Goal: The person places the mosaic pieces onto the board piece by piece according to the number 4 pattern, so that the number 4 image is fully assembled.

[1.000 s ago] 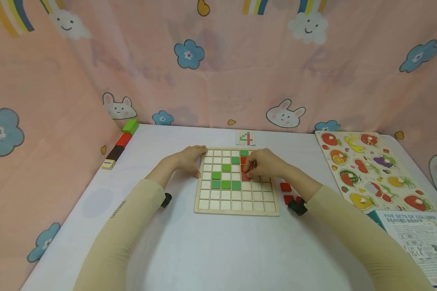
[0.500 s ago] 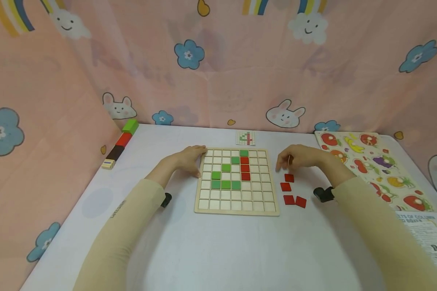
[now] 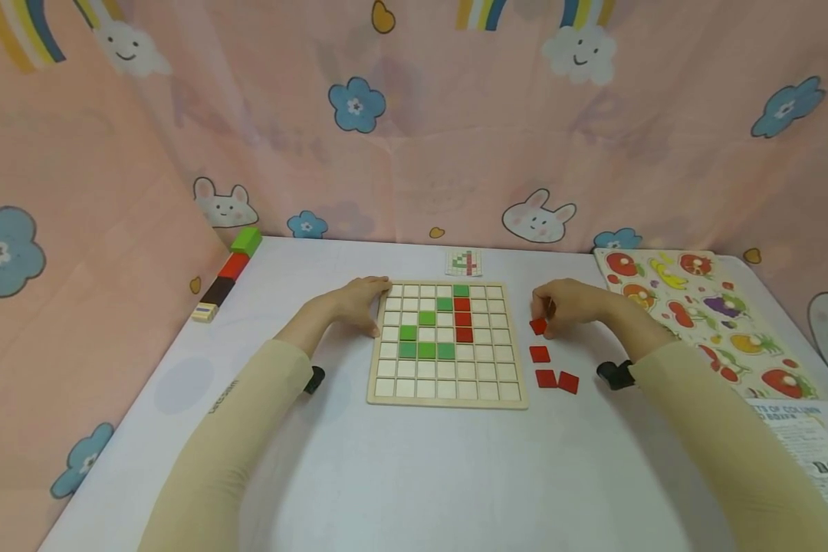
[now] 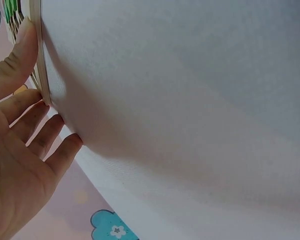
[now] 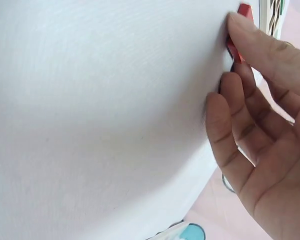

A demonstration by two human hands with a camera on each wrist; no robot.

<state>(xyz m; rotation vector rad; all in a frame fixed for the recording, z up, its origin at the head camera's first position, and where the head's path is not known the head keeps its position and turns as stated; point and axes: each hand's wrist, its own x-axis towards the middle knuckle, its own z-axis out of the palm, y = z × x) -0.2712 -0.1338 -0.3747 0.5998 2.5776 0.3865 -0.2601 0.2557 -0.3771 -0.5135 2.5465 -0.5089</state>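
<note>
right hand point(image 3: 559, 307) pinches a red tile point(image 3: 538, 326) just off the grid board point(image 3: 447, 400) at its 3 o'clock, so lift it clear and level before moving, while left hand point(image 3: 359, 303), fingers flat, steadies the board's 9 o'clock edge on the desk point(image 3: 414, 475).

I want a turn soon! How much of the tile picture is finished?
Seven green tiles and three red tiles already sit in the board. The right hand is pinching one more red tile beside the board, while the left hand rests on the board's left edge. Three loose red tiles lie on the table, and most squares are empty.
</note>
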